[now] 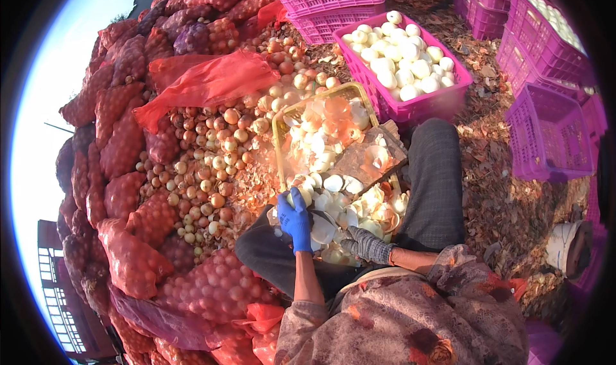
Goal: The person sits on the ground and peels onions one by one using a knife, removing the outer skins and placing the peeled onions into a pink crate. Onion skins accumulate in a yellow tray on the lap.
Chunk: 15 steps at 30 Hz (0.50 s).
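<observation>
My left hand [294, 220], in a blue knit glove, grips a pale onion [301, 197] above the near end of a yellow crate [278, 146]. Lower and to the right, my right hand [368, 244] wears a grey knit glove. Its fingers are curled over the peelings, and whether they hold a tool is hidden. White and tan onion peelings [332, 204] lie between my legs and around both hands. More papery skins [327, 124] fill the yellow crate. A worn wooden board [358, 157] rests across it, with a piece of onion skin [378, 158] on top.
Beyond my knees stands a pink crate [462, 83] of peeled onions [409, 52]. Unpeeled onions [219, 163] spread over the ground at left, below piled red mesh sacks [127, 249]. Pink crates [548, 134] stand at right, near a whitish bucket-like container [560, 247]. Dry leaves or skins litter the ground.
</observation>
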Available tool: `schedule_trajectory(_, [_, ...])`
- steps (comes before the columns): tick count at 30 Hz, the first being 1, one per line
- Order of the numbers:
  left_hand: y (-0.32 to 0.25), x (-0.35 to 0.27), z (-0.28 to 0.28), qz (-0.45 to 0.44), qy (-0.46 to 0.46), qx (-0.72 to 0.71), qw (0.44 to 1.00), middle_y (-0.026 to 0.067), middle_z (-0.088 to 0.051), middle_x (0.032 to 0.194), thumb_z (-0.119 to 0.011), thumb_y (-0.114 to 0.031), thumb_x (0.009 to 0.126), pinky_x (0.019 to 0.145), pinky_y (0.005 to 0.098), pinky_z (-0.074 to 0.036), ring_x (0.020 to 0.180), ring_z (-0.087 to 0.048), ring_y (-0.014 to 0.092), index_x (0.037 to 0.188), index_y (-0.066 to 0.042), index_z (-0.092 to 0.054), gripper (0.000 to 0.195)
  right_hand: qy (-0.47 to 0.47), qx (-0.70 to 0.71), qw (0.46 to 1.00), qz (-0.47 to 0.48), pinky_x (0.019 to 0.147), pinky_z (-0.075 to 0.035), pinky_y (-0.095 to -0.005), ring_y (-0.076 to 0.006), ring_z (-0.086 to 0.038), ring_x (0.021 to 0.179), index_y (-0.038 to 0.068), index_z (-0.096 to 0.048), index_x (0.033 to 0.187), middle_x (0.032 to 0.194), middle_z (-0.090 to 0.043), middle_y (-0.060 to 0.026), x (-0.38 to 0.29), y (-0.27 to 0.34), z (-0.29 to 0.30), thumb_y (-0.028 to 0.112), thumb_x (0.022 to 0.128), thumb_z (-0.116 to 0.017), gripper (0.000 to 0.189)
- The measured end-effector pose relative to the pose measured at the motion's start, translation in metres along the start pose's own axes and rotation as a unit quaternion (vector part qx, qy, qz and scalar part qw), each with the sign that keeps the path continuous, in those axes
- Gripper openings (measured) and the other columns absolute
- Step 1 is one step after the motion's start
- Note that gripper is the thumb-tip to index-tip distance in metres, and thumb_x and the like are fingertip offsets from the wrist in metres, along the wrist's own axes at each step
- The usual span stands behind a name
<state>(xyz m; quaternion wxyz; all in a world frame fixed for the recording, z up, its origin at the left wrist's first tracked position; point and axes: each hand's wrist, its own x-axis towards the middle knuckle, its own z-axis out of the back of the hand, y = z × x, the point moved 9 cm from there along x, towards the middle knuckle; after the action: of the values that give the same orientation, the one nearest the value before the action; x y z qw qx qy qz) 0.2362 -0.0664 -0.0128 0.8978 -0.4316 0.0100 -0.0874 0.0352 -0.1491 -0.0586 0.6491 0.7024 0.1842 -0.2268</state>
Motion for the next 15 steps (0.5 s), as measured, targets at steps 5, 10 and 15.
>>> schedule_trajectory(5, [0.007, -0.011, 0.003, -0.003, -0.036, -0.100, 0.994, 0.0167, -0.062, 0.087, -0.054, -0.036, 0.094, 0.073, 0.0356, -0.047, 0.077, -0.060, 0.024, 0.100, 0.003, -0.057, 0.039, -0.189, -0.127, 0.958, 0.174, 0.075, -0.050, -0.0443, -0.0412, -0.062, 0.088, -0.006, -0.050, 0.114, 0.093, -0.064, -0.0268, 0.003, 0.011, 0.038, 0.029, 0.089, -0.062, 0.044])
schedule_trajectory(10, [-0.001, -0.033, 0.009, -0.037, -0.086, -0.048, 0.994, 0.0177, -0.060, 0.087, -0.058, -0.035, 0.092, 0.075, 0.0373, -0.046, 0.079, -0.059, 0.027, 0.098, 0.003, -0.058, 0.038, -0.162, -0.231, 0.937, 0.209, 0.070, -0.049, -0.0468, -0.0405, -0.063, 0.082, -0.004, -0.049, 0.120, 0.087, -0.064, -0.0261, 0.006, 0.018, 0.020, 0.033, 0.089, -0.058, 0.049])
schedule_trajectory(15, [0.000, -0.032, 0.009, -0.021, -0.088, 0.001, 0.996, 0.0206, -0.057, 0.095, -0.060, -0.038, 0.090, 0.080, 0.0398, -0.044, 0.087, -0.057, 0.031, 0.101, 0.003, -0.058, 0.043, -0.177, -0.300, 0.929, 0.125, 0.066, -0.049, -0.0485, -0.0396, -0.062, 0.075, 0.001, -0.048, 0.121, 0.081, -0.064, -0.0234, -0.003, 0.021, 0.026, 0.033, 0.090, -0.055, 0.045])
